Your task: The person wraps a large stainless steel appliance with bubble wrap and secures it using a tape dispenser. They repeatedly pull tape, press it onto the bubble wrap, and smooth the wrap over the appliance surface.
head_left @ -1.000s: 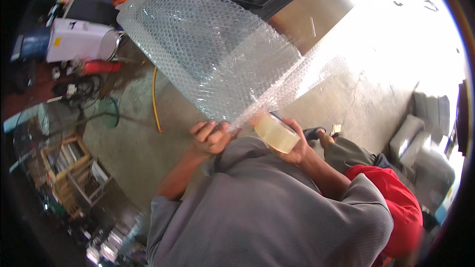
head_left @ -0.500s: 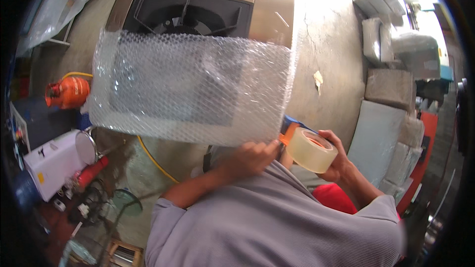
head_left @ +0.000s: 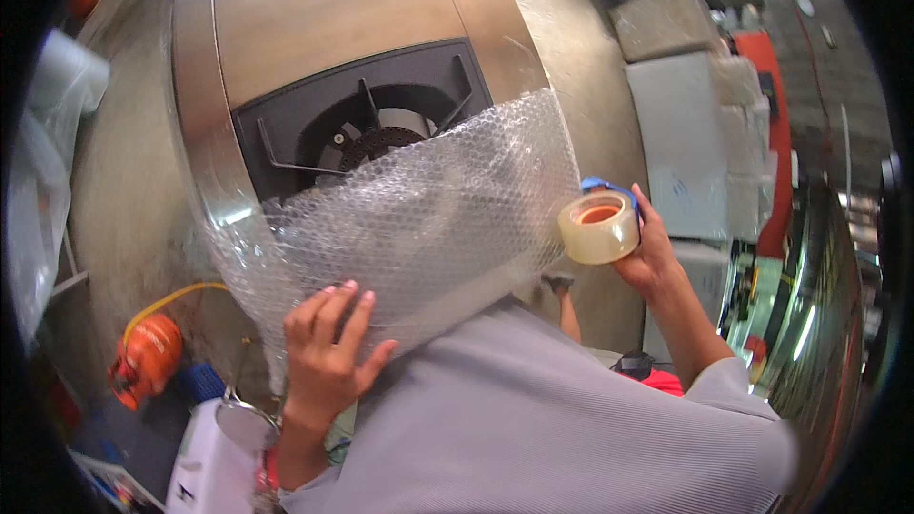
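A sheet of clear bubble wrap [head_left: 428, 219] lies across the near part of a stainless steel stove [head_left: 324, 19], partly over its black burner grate [head_left: 367, 124]. On the sheet's near left part rests my left hand [head_left: 328, 347], fingers spread and holding nothing. My right hand [head_left: 647, 252] grips a tape dispenser with a wide roll of clear tape [head_left: 600, 228], beside the sheet's right edge. Blue and orange parts of the dispenser show around the roll. The fingers under the roll are partly hidden.
An orange gas cylinder [head_left: 150, 357] with a yellow hose stands on the floor at left, near a white machine [head_left: 209, 466]. Wrapped packages [head_left: 676, 143] line the right side beside a red-orange strip [head_left: 764, 133]. Plastic sheeting [head_left: 43, 171] hangs at far left.
My left hand has moved left from beside the tape, and its fingers have spread onto the bubble wrap. The view has turned, showing more stove. The tape stays in my right hand.
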`<state>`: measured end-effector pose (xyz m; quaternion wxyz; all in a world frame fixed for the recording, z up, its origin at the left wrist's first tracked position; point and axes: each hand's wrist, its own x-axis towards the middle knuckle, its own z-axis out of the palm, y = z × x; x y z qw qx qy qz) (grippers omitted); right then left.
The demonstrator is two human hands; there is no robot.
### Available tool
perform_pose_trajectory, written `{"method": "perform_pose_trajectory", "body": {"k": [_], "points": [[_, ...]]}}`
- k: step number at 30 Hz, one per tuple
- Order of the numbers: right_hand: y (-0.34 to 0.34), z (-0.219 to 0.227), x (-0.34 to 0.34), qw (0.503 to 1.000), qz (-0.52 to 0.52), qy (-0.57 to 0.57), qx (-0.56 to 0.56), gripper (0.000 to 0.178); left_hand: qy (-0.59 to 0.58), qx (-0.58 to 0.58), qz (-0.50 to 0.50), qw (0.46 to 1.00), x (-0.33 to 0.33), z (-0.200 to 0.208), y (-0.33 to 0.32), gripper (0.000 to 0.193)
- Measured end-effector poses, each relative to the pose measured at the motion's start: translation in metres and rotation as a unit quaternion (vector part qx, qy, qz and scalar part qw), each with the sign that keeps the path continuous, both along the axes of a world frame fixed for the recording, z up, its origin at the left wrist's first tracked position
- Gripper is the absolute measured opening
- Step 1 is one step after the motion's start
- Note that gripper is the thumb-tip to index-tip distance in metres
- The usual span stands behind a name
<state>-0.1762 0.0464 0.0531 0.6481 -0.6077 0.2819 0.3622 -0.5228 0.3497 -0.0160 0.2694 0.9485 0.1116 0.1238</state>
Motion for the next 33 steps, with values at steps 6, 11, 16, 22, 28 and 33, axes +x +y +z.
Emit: {"method": "perform_pose_trajectory", "body": {"k": [6,11,16,22,28,33], "points": [[0.014,-0.014,-0.024,0.983,-0.131,-0.086,0.094,0.05,0.054,-0.061,-0.13,0.988,-0.003,0.007,0.026,0.063],[0.013,-0.01,-0.028,0.979,-0.137,-0.078,0.131,0.052,-0.018,-0.039,-0.291,0.956,0.053,-0.005,0.004,0.072],[-0.012,-0.015,-0.013,0.936,-0.274,-0.009,0.222,0.041,0.025,0.08,-0.377,0.923,0.13,-0.015,-0.075,0.083],[-0.036,-0.014,-0.001,0.932,-0.24,0.032,0.271,0.032,0.038,0.077,-0.401,0.912,0.186,-0.025,-0.103,0.097],[-0.028,0.003,0.011,0.917,-0.278,0.085,0.272,0.031,0.065,0.107,-0.404,0.906,0.185,-0.025,-0.104,0.092],[-0.019,0.015,0.005,0.926,-0.28,0.079,0.239,0.03,0.073,0.108,-0.391,0.911,0.191,-0.019,-0.106,0.084]]}}
